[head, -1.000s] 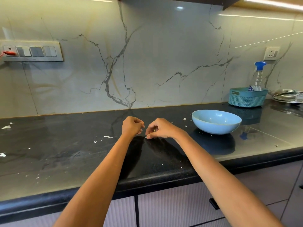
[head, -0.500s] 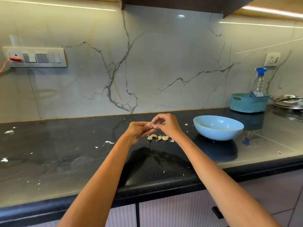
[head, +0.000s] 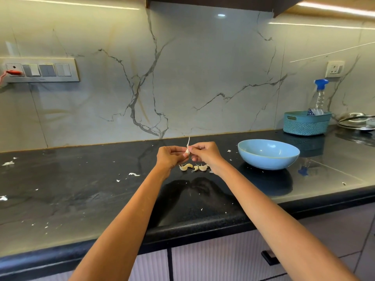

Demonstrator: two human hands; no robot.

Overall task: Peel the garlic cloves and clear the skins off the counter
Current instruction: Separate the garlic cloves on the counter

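Blue bowl (head: pixel 268 154) right of both hands (head: pixel 189 156) pinching garlic clove (head: pixel 187 151), skins (head: pixel 134 174) scattered

Black counter (head: pixel 81 199): garlic cloves (head: pixel 193 167), skin scraps (head: pixel 134 174), blue bowl (head: pixel 268 154), teal basket (head: pixel 306 123), lid (head: pixel 358 121).

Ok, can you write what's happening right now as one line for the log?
step: peeling | left hand + right hand: pinch small pale garlic clove | black stone counter: loose cloves, skin bits | light blue bowl: right
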